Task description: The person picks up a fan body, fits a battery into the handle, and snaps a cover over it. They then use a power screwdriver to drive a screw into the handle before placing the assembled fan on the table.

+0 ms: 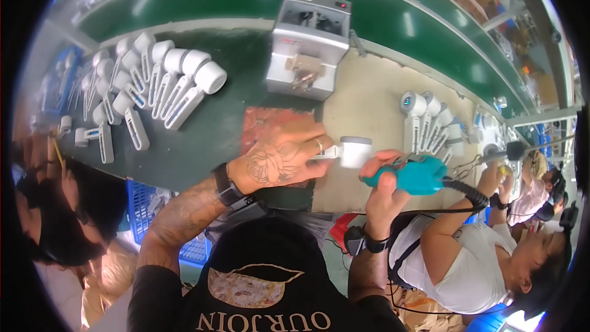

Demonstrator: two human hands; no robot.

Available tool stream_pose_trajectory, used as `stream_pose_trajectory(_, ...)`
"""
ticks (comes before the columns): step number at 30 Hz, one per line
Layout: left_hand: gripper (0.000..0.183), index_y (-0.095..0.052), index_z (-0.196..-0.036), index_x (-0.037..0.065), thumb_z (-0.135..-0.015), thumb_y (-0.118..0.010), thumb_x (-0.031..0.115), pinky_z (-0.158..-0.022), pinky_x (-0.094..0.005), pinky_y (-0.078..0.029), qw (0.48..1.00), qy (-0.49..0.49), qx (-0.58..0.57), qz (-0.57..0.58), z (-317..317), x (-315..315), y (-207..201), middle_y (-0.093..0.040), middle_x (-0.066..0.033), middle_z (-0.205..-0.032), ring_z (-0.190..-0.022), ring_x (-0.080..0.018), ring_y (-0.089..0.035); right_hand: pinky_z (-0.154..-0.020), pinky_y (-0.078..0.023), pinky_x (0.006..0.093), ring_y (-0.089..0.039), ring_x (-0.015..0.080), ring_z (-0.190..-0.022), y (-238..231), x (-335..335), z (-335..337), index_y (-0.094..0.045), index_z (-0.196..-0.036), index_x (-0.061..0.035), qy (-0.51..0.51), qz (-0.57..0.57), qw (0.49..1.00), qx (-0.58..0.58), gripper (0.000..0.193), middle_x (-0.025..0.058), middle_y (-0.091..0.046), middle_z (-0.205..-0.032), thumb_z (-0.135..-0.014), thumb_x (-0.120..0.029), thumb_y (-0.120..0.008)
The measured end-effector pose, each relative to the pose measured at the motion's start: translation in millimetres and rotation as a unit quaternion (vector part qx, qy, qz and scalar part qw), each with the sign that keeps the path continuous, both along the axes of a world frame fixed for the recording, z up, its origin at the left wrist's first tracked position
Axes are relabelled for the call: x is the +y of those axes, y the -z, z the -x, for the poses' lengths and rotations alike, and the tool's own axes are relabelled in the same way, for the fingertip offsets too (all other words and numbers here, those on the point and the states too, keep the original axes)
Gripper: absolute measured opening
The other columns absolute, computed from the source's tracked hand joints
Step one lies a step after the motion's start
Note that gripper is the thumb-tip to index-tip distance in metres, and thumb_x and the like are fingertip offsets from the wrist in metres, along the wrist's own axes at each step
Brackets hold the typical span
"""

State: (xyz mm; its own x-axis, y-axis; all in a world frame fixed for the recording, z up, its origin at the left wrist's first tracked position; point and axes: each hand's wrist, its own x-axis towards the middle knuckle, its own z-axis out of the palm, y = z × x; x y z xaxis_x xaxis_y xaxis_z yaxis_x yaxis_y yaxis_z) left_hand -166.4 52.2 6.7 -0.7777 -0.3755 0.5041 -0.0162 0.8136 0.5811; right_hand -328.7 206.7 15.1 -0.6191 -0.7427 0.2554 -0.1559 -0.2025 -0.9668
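My left hand (279, 155) is closed around the slim handle of a white device (356, 152) with a short cylindrical head and a grey rim. The head points right, just above the worktable. In my right hand (387, 193) is a teal electric screwdriver (421, 175), its front end close to the device's head. Fingers hide the screwdriver's tip, so I cannot tell whether it touches the device. A coiled black cord (470, 193) runs from its back end. Beneath my left hand lies a red mat (264, 122).
Similar white devices lie in a large group (163, 80) at left and a smaller one (424, 120) at right. A grey screw-feeder-like machine (307, 46) stands at the back. Co-workers sit on both sides, one in a white shirt (467, 264). A blue basket (141, 209) is below the table.
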Motion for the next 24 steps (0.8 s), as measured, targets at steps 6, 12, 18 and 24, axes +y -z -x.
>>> stream_pose_trajectory(6, 0.033, -0.068, -0.105, 0.003, -0.081, -0.077, 0.025, -0.089, -0.0454, -0.052, 0.998, -0.026, -0.044, -0.030, -33.9, -24.5, 16.3, -0.065, -0.0130, -0.104, -0.094, -0.0345, -0.063, -0.062, -0.046, 0.0310, -0.057, 0.0179, -0.071, -47.5, -46.7, -18.4, -0.055, -0.119, 0.0035, -0.019, 0.074, 0.997, -0.011, 0.064, 0.0067, -0.057, -0.076, -0.100, -0.058, -0.058)
stream_pose_trajectory(12, 0.039, -0.070, -0.117, 0.008, -0.087, -0.075, 0.033, -0.093, -0.0405, -0.047, 0.991, -0.067, -0.098, 0.066, -41.8, -19.8, 1.1, -0.063, -0.0093, -0.111, -0.105, -0.0282, -0.058, -0.062, -0.046, 0.0299, -0.057, 0.0173, -0.069, -50.2, -132.6, -25.9, -0.056, -0.118, 0.0029, -0.100, 0.166, 0.980, -0.051, 0.055, 0.0068, -0.057, -0.075, -0.104, -0.050, -0.056)
stream_pose_trajectory(18, 0.044, -0.066, -0.117, 0.005, -0.086, -0.074, 0.035, -0.090, -0.0402, -0.047, 0.997, -0.055, -0.038, 0.033, -44.6, -29.0, 19.2, -0.062, -0.0083, -0.109, -0.101, -0.0279, -0.057, -0.059, -0.044, 0.0260, -0.059, 0.0124, -0.066, -37.5, -195.2, -30.7, -0.059, -0.110, 0.0004, -0.082, 0.108, 0.982, 0.130, 0.033, 0.0043, -0.061, -0.073, -0.108, -0.032, -0.055)
stream_pose_trajectory(24, 0.047, -0.067, -0.124, 0.011, -0.082, -0.077, 0.032, -0.095, -0.0415, -0.046, 0.995, -0.069, -0.063, 0.019, -43.9, -28.5, 21.3, -0.063, -0.0060, -0.112, -0.102, -0.0261, -0.056, -0.059, -0.045, 0.0274, -0.059, 0.0133, -0.066, -24.4, -196.5, -38.7, -0.058, -0.105, -0.0010, -0.106, 0.119, 0.983, 0.093, 0.030, 0.0044, -0.061, -0.073, -0.107, -0.031, -0.055)
